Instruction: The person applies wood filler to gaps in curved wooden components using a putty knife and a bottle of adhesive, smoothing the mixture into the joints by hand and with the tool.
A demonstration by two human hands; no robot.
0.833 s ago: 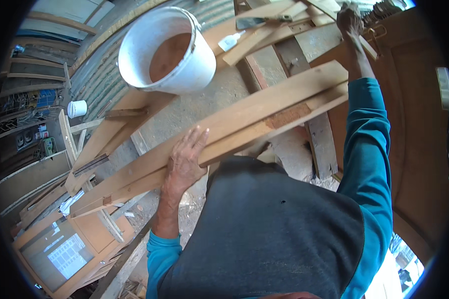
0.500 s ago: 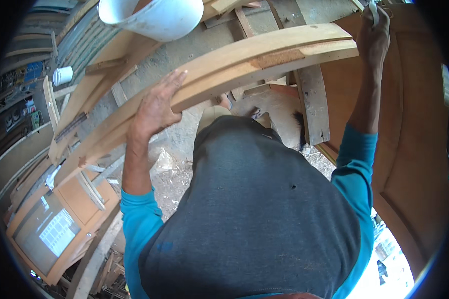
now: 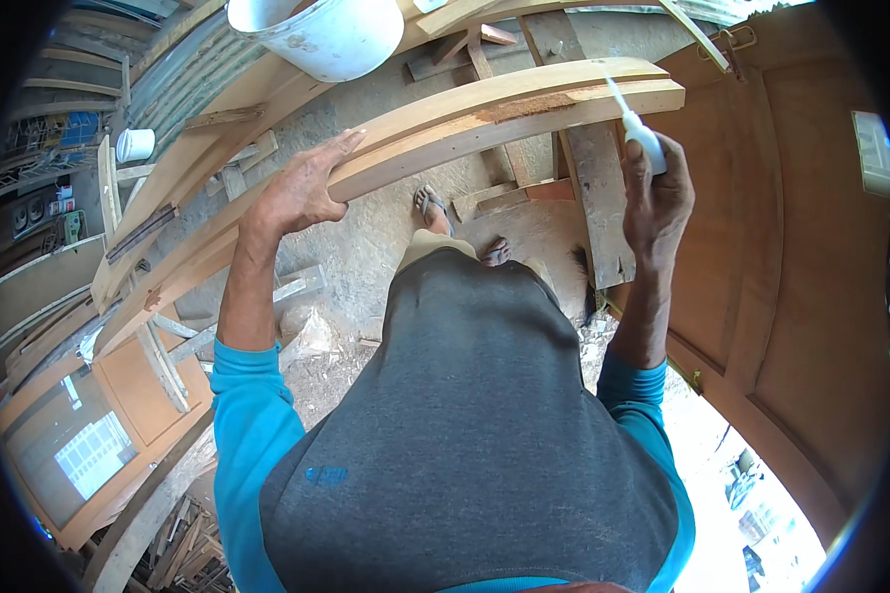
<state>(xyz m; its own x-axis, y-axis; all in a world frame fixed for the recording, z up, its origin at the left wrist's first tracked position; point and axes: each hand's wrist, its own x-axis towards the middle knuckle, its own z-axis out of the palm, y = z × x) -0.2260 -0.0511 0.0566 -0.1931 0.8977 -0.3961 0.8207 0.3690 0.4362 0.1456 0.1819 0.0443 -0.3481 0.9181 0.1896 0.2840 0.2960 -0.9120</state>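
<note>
A long pale wooden beam (image 3: 415,163) with a groove along it runs from the lower left to the upper right. My left hand (image 3: 302,186) grips it left of centre, fingers over the top and thumb on the near side. In my right hand (image 3: 658,203) is a small white squeeze bottle (image 3: 644,143) with a long thin nozzle. The nozzle points up and left, close to the beam's right end; whether it touches the wood I cannot tell. A rough reddish-brown patch (image 3: 529,107) lies on the beam just left of the nozzle.
A large white bucket (image 3: 341,40) stands beyond the beam, and a small white tub (image 3: 135,145) is at the left. A brown wooden door panel (image 3: 742,217) leans at the right. A grey plank (image 3: 601,212) crosses under the beam. A framed glass door (image 3: 89,445) lies lower left.
My right hand has come down and left from the upper right corner, bringing the bottle to the beam's end. My left hand stays on the beam, shifted slightly left in view.
</note>
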